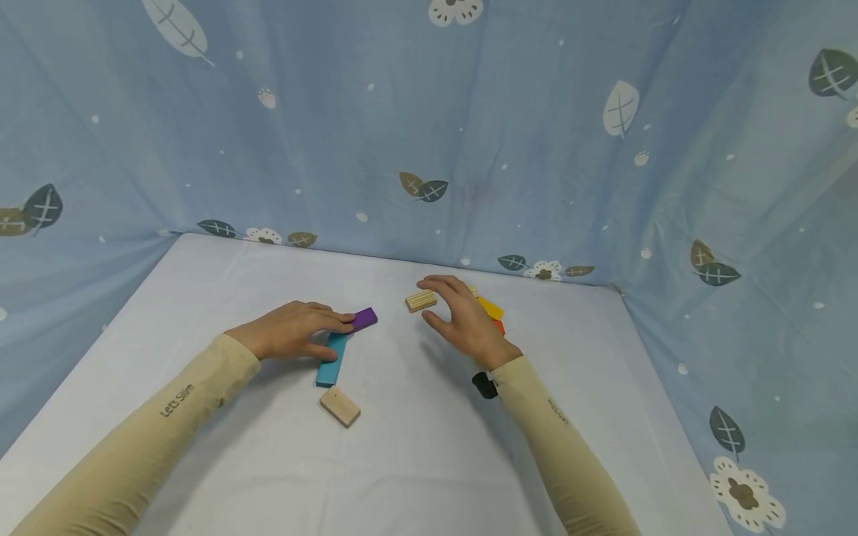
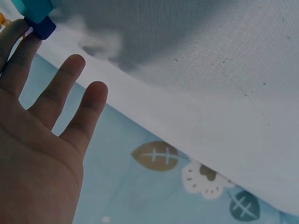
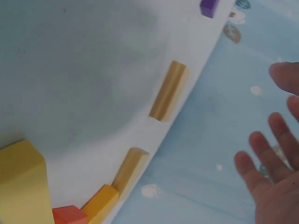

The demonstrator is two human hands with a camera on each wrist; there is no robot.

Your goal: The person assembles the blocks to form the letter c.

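Note:
My left hand [image 1: 295, 331] reaches over a blue block [image 1: 331, 361] and a purple block [image 1: 364, 319], which form an angled line. Its fingertips lie at the near end of the purple block, and the thumb is on the blue one. In the left wrist view, the fingers are spread and mostly straight. My right hand [image 1: 465, 324] hovers with thumb and fingers apart and nothing between them, close to a ridged wooden block [image 1: 421, 301]. Beyond that hand, partly hidden, are a yellow block [image 1: 491, 307] and a red-orange block [image 1: 499, 326].
A plain wooden block [image 1: 340, 406] lies nearer on the white tabletop [image 1: 415, 461]. The right wrist view shows a second ridged block [image 3: 131, 170] and a large pale yellow block [image 3: 23, 182]. Blue patterned cloth [image 1: 375, 134] hangs behind the table.

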